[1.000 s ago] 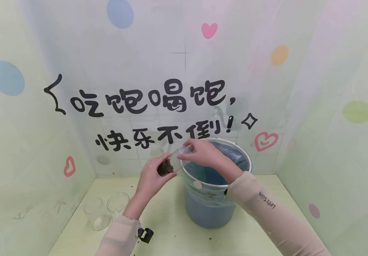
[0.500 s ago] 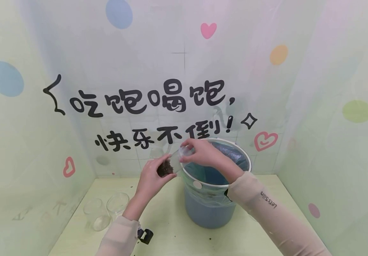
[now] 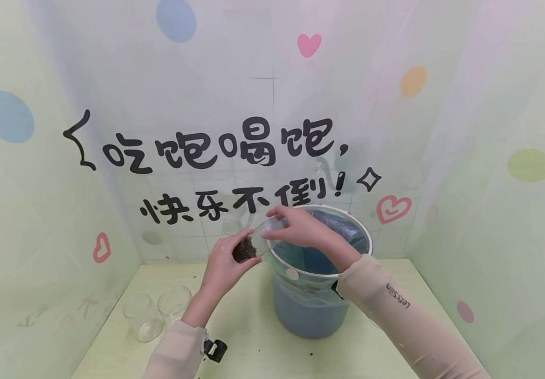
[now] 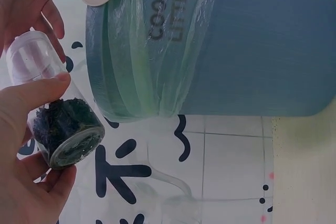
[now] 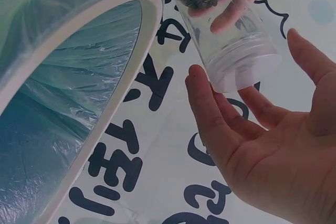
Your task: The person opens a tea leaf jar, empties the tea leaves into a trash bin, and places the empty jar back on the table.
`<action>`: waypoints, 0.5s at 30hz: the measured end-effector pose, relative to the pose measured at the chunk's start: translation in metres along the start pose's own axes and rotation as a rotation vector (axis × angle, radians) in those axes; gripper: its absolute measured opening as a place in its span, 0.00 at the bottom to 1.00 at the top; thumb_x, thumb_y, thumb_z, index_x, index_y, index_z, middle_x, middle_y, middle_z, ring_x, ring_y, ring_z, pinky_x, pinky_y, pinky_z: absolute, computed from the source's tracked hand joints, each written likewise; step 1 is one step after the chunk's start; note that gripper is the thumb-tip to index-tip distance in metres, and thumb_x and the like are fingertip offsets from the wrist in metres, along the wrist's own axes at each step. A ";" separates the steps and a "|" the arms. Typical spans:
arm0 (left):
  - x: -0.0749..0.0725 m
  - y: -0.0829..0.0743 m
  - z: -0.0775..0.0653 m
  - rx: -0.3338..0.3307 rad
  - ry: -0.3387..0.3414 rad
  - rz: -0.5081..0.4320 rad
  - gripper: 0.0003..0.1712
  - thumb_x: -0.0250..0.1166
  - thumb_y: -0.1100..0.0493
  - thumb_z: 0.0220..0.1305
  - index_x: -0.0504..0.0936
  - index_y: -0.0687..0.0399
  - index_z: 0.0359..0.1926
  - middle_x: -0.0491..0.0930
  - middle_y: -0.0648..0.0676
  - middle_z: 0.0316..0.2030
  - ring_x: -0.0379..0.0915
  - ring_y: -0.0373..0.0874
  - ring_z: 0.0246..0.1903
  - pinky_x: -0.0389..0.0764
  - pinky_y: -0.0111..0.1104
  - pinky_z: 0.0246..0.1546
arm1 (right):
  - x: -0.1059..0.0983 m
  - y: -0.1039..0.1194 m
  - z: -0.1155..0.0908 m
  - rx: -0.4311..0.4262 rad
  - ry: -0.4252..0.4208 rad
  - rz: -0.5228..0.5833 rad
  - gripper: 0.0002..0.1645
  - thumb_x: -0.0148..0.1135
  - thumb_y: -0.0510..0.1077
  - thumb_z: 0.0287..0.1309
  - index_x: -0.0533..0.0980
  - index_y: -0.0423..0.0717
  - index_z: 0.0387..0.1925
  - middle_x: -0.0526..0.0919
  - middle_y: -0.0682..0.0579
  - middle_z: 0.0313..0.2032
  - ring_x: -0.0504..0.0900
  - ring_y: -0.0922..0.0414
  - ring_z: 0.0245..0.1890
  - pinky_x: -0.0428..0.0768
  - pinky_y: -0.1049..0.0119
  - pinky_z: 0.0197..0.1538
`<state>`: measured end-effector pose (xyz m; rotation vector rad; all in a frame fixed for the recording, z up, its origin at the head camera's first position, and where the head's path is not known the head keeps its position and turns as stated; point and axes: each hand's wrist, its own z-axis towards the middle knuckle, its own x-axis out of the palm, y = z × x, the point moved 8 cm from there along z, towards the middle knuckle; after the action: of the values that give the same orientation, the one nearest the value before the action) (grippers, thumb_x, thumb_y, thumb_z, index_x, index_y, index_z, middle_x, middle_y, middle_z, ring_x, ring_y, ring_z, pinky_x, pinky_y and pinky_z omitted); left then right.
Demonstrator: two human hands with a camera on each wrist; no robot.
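My left hand (image 3: 222, 263) grips a clear jar (image 4: 65, 124) round its side, tilted in the air, with its closed end toward the left. Dark dried flakes, like loose tea, lie in that end, and a translucent lid (image 5: 244, 66) covers the other. My right hand (image 3: 300, 226) is at the lid, beside the bin's rim. In the right wrist view its fingers (image 5: 210, 119) are extended close below the lid, while the thumb (image 5: 307, 56) stands well apart from it.
A blue bin (image 3: 310, 316) with a white rim and a clear plastic liner stands right of the jar. Two clear glass containers, one nearer (image 3: 132, 313) and one behind (image 3: 175, 301), stand at the table's left. Dark crumbs dot the pale tabletop (image 3: 253, 310).
The right hand's fingers have shifted slightly at the lid, a little right and then back left. The left hand and jar have stayed in place.
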<state>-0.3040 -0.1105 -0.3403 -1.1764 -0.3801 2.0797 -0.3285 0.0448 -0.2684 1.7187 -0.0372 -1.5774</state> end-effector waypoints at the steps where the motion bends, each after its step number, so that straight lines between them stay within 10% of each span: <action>1: 0.000 -0.001 0.000 0.002 0.000 0.001 0.38 0.80 0.53 0.49 0.79 0.48 0.63 0.84 0.53 0.52 0.74 0.57 0.55 0.78 0.52 0.54 | 0.000 -0.001 0.000 0.011 -0.006 -0.004 0.34 0.63 0.58 0.64 0.71 0.47 0.65 0.76 0.41 0.63 0.80 0.47 0.57 0.82 0.55 0.55; 15: 0.003 -0.003 0.000 0.021 -0.002 0.012 0.38 0.80 0.53 0.48 0.79 0.48 0.63 0.85 0.53 0.51 0.74 0.57 0.55 0.78 0.51 0.54 | -0.006 -0.006 -0.001 0.005 -0.054 -0.037 0.26 0.68 0.52 0.59 0.77 0.46 0.57 0.83 0.44 0.53 0.82 0.50 0.52 0.83 0.59 0.50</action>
<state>-0.3040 -0.1061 -0.3401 -1.1665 -0.3522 2.0903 -0.3318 0.0529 -0.2669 1.6898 -0.0364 -1.6518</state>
